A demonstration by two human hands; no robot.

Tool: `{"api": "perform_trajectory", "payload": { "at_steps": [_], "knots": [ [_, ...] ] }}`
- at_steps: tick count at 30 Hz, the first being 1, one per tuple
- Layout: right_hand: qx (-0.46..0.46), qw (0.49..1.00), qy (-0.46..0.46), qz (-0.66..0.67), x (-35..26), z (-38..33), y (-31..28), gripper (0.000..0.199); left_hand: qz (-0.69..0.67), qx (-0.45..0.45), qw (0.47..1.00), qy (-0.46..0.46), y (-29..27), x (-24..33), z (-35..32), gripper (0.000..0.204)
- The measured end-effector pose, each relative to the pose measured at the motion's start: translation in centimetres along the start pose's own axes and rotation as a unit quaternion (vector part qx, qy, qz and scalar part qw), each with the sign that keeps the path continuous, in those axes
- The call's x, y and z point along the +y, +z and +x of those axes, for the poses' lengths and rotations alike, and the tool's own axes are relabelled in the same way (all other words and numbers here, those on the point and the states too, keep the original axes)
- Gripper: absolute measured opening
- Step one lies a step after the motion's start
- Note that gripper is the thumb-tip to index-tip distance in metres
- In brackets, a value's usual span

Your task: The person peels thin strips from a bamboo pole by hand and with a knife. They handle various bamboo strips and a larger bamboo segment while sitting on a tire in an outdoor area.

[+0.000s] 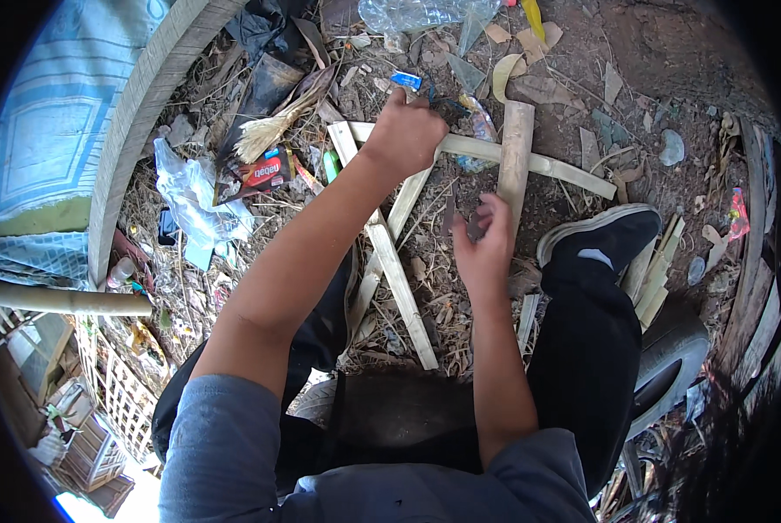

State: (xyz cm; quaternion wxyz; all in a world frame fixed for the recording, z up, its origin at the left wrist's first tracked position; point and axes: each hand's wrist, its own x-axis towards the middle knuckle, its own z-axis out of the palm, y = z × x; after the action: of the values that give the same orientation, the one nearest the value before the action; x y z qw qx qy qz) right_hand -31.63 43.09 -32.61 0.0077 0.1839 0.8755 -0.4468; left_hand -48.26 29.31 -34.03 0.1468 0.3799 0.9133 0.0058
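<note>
My left hand (408,132) is closed round a pale split-bamboo strip (558,168) that runs crosswise over the ground. Two more bamboo strips cross below it: one (397,279) slants from upper left down toward my feet, and another (410,200) slants the opposite way. My right hand (484,248) has its fingers curled beside a thick round wooden stick (516,152), which lies across the strip's right part. A narrow dark blade-like piece (450,209) shows by the right thumb. What the right fingers hold is mostly hidden.
Litter covers the dirt around the strips: a white plastic bag (185,187), a red and black wrapper (266,172) and a clear plastic bottle (425,13). My shoe (604,234) stands at the right, near a tyre (669,362). A curved wooden edge (122,148) borders the left.
</note>
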Motion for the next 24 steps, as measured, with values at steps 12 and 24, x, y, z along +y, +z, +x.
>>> {"api": "perform_trajectory", "payload": {
  "at_steps": [12, 24],
  "knots": [
    [-0.077, 0.993, 0.059, 0.069, -2.2, 8.3, 4.3, 0.013, 0.013, -0.097, 0.995, -0.027, -1.9, -0.4, 2.2, 0.010],
    [-0.126, 0.987, 0.068, 0.070, 0.5, 11.5, 4.9, 0.023, -0.182, 0.120, 0.973, -0.075, 2.6, -1.3, -1.1, 0.016]
  ]
}}
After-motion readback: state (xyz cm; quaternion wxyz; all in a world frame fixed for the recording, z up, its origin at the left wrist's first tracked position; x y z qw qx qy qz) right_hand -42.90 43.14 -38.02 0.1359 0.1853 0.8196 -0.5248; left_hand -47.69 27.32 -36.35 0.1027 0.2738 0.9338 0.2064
